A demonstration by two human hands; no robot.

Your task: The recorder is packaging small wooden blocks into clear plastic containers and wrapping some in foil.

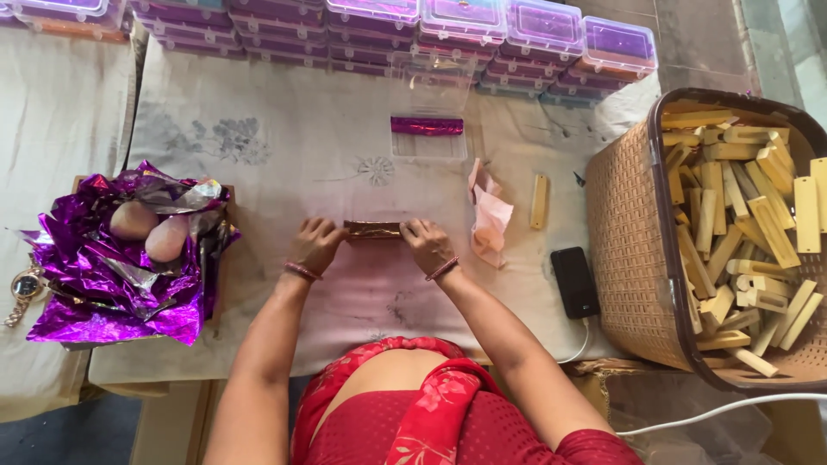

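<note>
The person sat at the bench (284,138), which was covered w/ a pale cloth. Both hands met at a small foil-wrapped bar (372,230) lying flat across the middle of the cloth. Left hand (315,244) had its grip closed on the bar's left end, fingers curled over the top; right hand (426,244) did the same on the right end. Each wrist wore a bangle.

Left of the hands, well apart, sat a heap of purple foil sheets (112,275) w/ two pinkish egg-shaped stones (151,229) resting on top, and a wristwatch (24,288) just beside the heap. Right of the hands lay some crumpled pink paper (491,220), a bare wooden piece (539,201) near it, and a black phone (575,282) on a white cable.

Beyond the bar stood an open clear plastic box (428,120) holding one purple-wrapped bar (426,126). Rows of closed clear boxes (482,30) w/ purple contents lined the far edge. At far right, a brown woven basket (624,232) was full of wooden pieces (741,232).
</note>
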